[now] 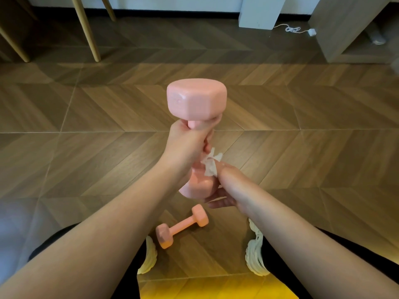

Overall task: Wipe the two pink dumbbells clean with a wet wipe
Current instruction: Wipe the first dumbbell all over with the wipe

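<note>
Item 1. Held dumbbell (196, 100), pink, hexagonal heads, standing near upright in mid-air at the centre of the scene. One head is at 12 o'clock and the other at 6, low between the person's forearms.

Item 2. Left hand (185, 143), fingers curled tight round the handle of the held dumbbell just under the upper head.

Item 3. Right hand (226, 186), at 5 o'clock from the left hand, cupping the lower head from the side. Its fingers reach beneath the head.

Item 4. Wet wipe (210, 167), white and crumpled, lying against the handle and lower head. It appears to be pinched under the right thumb, though the fingers hide most of it.

Item 5. Second dumbbell (182, 226), pink, lying on its side on the floor at 6 o'clock, between the shoes and apart from both hands.

Item 6. Shoes, pale, one at 7 o'clock (149, 255) and one at 5 o'clock (255, 249).

Item 7. Floor (86, 126), wooden herringbone.

Item 8. White box (261, 11) at 1 o'clock against the wall, with a white cable (293, 29) just beside it.

Item 9. Wooden legs (86, 29) at 11 o'clock.
</note>
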### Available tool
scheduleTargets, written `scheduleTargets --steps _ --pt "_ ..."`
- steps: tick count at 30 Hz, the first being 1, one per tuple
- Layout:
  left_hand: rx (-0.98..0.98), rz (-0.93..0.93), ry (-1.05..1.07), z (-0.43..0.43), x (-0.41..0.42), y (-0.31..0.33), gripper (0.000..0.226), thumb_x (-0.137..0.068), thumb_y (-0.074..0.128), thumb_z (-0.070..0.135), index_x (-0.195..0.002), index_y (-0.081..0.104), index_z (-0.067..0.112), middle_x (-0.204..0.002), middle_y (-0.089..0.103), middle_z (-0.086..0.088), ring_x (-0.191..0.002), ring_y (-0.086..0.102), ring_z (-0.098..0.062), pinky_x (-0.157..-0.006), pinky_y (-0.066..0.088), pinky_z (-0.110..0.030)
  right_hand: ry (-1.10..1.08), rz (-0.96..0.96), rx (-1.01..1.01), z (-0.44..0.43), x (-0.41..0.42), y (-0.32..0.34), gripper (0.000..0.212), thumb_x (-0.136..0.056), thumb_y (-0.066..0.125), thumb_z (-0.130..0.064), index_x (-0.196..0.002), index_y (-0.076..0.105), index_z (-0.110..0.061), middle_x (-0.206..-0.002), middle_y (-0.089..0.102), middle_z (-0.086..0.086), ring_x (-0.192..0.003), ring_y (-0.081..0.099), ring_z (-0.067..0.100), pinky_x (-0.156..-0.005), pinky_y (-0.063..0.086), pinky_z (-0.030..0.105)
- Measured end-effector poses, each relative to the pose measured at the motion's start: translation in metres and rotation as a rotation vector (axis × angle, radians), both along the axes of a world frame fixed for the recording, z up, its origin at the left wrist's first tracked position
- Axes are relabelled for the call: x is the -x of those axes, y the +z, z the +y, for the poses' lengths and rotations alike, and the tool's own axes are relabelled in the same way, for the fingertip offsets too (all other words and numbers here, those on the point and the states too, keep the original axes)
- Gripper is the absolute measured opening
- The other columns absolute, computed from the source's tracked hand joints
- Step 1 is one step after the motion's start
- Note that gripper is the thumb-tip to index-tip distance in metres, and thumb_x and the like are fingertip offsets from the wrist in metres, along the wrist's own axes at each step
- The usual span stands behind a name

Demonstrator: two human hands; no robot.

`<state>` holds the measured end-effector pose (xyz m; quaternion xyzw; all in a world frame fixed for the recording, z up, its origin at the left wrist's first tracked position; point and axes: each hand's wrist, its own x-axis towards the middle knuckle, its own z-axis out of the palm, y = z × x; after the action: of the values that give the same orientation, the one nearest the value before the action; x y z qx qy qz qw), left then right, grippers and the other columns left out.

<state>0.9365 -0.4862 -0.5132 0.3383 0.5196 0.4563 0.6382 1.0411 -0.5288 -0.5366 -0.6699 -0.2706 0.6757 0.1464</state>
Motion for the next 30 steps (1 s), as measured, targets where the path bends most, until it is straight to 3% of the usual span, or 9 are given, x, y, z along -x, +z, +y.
scheduleTargets --steps 4,8,11,15,20,22,24,26,30 --pt "0.072 -0.188 -0.042 0.001 0.003 0.001 0.040 -0.090 0.067 0.022 -0.060 0.042 0.018 -0.048 0.037 0.001 -0.044 0.036 -0.014 -0.053 0.033 -0.029 -0.015 0.042 0.026 0.002 -0.004 0.004 0.035 -0.097 0.052 -0.044 -0.114 0.063 -0.015 -0.108 0.071 0.014 -0.090 0.070 0.032 -0.072 0.062 0.047" --pt "0.038 -0.246 -0.117 0.002 0.006 -0.002 0.031 -0.080 0.065 0.027 -0.053 0.051 0.021 -0.049 0.038 0.002 -0.046 0.038 -0.013 -0.065 0.047 -0.030 -0.066 0.201 0.030 0.001 -0.006 0.007 0.024 -0.097 0.056 -0.036 -0.098 0.069 -0.015 -0.106 0.072 0.012 -0.091 0.068 0.028 -0.079 0.059 0.050" --pt "-0.017 -0.132 -0.129 0.003 0.007 -0.005 0.016 -0.078 0.067 0.027 -0.070 0.059 0.016 -0.063 0.051 0.000 -0.059 0.050 -0.015 -0.075 0.045 -0.038 -0.110 0.271 -0.015 0.000 -0.008 0.005 0.028 -0.097 0.059 -0.033 -0.109 0.071 -0.012 -0.113 0.073 0.011 -0.094 0.069 0.026 -0.079 0.059 0.048" --pt "0.011 -0.040 -0.074 0.003 0.007 -0.009 0.033 -0.070 0.070 0.026 -0.097 0.054 0.015 -0.076 0.055 0.003 -0.073 0.053 -0.013 -0.071 0.047 -0.032 -0.166 0.258 -0.089 0.001 -0.017 0.003 0.026 -0.098 0.059 -0.025 -0.115 0.069 -0.009 -0.115 0.073 0.013 -0.106 0.069 0.030 -0.082 0.060 0.051" --pt "-0.005 -0.024 -0.054 -0.003 -0.002 -0.007 0.018 -0.073 0.069 0.023 -0.074 0.053 0.014 -0.060 0.048 -0.001 -0.058 0.047 -0.016 -0.061 0.041 -0.032 -0.178 0.121 -0.039 0.003 -0.006 -0.004 0.031 -0.095 0.062 -0.033 -0.120 0.061 -0.014 -0.110 0.073 0.009 -0.093 0.070 0.026 -0.066 0.061 0.039" --pt "-0.039 -0.018 -0.077 -0.005 -0.006 -0.004 0.025 -0.074 0.070 0.024 -0.064 0.048 0.014 -0.058 0.042 -0.005 -0.053 0.041 -0.017 -0.055 0.035 -0.030 -0.168 0.109 0.002 0.003 -0.001 -0.007 0.029 -0.097 0.059 -0.035 -0.117 0.061 -0.013 -0.106 0.072 0.007 -0.089 0.068 0.025 -0.071 0.060 0.039" --pt "-0.060 -0.065 -0.102 -0.006 -0.008 -0.001 0.032 -0.079 0.070 0.020 -0.059 0.045 0.016 -0.053 0.038 -0.003 -0.047 0.036 -0.015 -0.051 0.029 -0.029 -0.134 0.152 0.049 0.002 -0.003 -0.007 0.022 -0.098 0.056 -0.035 -0.106 0.065 -0.016 -0.096 0.071 0.005 -0.088 0.066 0.024 -0.079 0.057 0.042" --pt "-0.043 -0.145 -0.119 -0.007 -0.007 0.000 0.036 -0.087 0.068 0.014 -0.058 0.047 0.018 -0.049 0.038 0.000 -0.043 0.034 -0.013 -0.051 0.025 -0.032 -0.074 0.240 0.078 0.002 -0.008 -0.005 0.017 -0.099 0.052 -0.030 -0.097 0.065 -0.020 -0.089 0.071 0.002 -0.083 0.065 0.021 -0.077 0.054 0.039" --pt "-0.064 -0.083 -0.085 -0.006 0.004 -0.002 0.018 -0.079 0.068 0.024 -0.070 0.055 0.015 -0.060 0.050 -0.002 -0.054 0.046 -0.015 -0.056 0.040 -0.029 -0.059 0.415 0.034 0.002 -0.020 0.004 0.024 -0.099 0.041 -0.014 -0.099 0.065 -0.016 -0.094 0.072 0.002 -0.078 0.069 0.016 -0.065 0.056 0.034"
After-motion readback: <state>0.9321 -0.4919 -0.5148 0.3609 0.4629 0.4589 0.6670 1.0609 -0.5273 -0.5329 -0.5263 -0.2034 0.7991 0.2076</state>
